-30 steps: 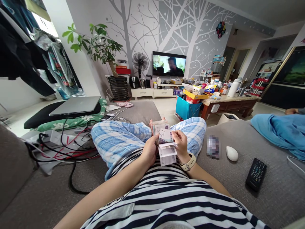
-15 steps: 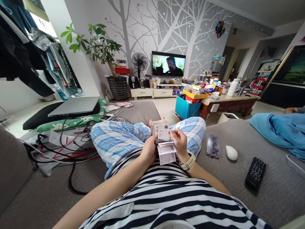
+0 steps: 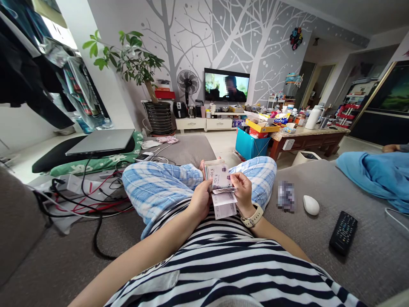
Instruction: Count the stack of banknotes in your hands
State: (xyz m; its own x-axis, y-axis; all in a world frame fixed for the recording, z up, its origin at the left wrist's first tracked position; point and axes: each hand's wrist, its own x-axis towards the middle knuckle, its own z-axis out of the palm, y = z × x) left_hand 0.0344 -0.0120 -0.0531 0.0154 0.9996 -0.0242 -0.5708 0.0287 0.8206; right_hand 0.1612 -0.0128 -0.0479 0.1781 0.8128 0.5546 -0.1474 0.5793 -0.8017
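A stack of banknotes (image 3: 220, 174) stands up above my lap, its upper notes showing a pale face with purple print. My left hand (image 3: 201, 199) is closed around the stack at its left side, thumb in front. My right hand (image 3: 243, 191), wearing a watch with a cream strap (image 3: 253, 216), pinches the right edge of the notes between thumb and fingers. Several notes (image 3: 225, 205) are folded down below the stack and hang between both hands. How many notes the fingers grip is hidden.
On the sofa at right lie a white mouse (image 3: 311, 205), a black remote control (image 3: 343, 232) and a blue cloth (image 3: 372, 177). A grey laptop (image 3: 102, 141) rests on cushions at left, beside tangled cables (image 3: 86, 204). Ahead stand a blue bin (image 3: 251, 144) and a cluttered table (image 3: 306, 138).
My right thumb and fingers have shifted slightly at the right edge of the front note. The folded notes below have moved up a little. My left hand keeps its hold.
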